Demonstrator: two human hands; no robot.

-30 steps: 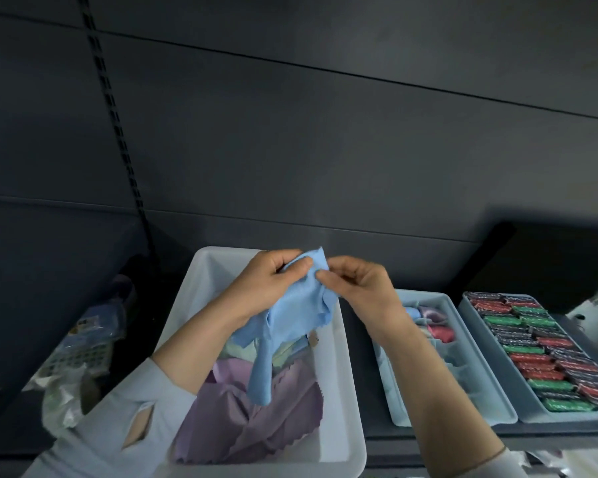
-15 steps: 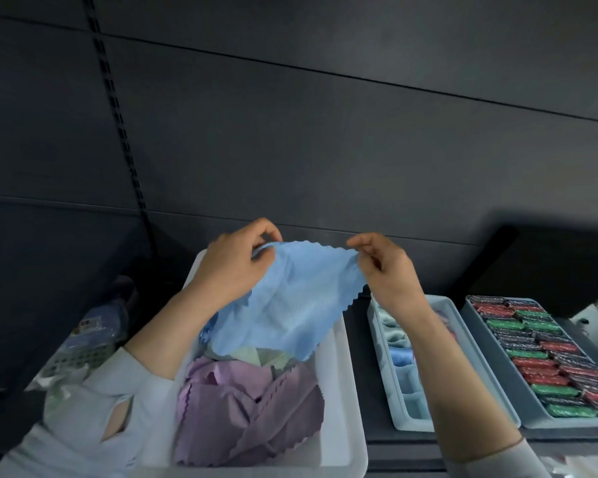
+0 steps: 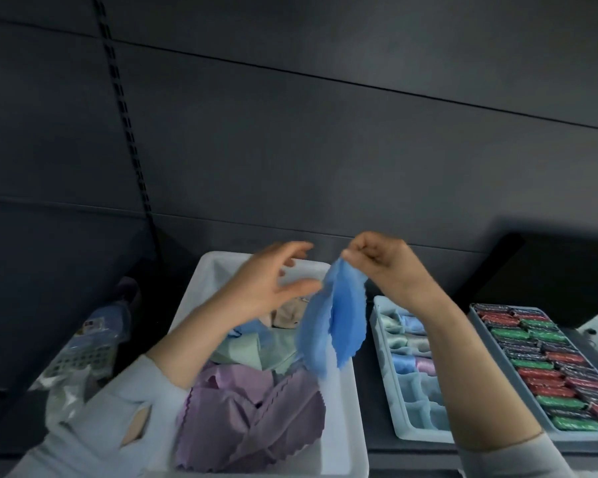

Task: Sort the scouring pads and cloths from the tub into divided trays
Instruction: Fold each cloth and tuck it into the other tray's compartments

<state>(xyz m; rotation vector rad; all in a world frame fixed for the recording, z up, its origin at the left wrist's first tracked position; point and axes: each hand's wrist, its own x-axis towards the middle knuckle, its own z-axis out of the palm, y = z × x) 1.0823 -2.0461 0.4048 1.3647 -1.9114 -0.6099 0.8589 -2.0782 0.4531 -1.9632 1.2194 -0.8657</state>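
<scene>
While the left hand (image 3: 266, 288) hangs spread, the right hand (image 3: 384, 267) pinches one blue cloth (image 3: 335, 319).

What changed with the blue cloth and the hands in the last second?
The left hand let go of the blue cloth and now sits open beside it. The right hand alone pinches its top, so the cloth, spread between both hands before, hangs folded over the tub. The purple cloths and both trays stayed put.

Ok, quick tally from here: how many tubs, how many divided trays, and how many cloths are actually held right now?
White tub: 1
Divided trays: 2 (cloth tray, pad tray)
Held cloths: 1, the blue cloth pinched by the right hand
Total: 4
</scene>
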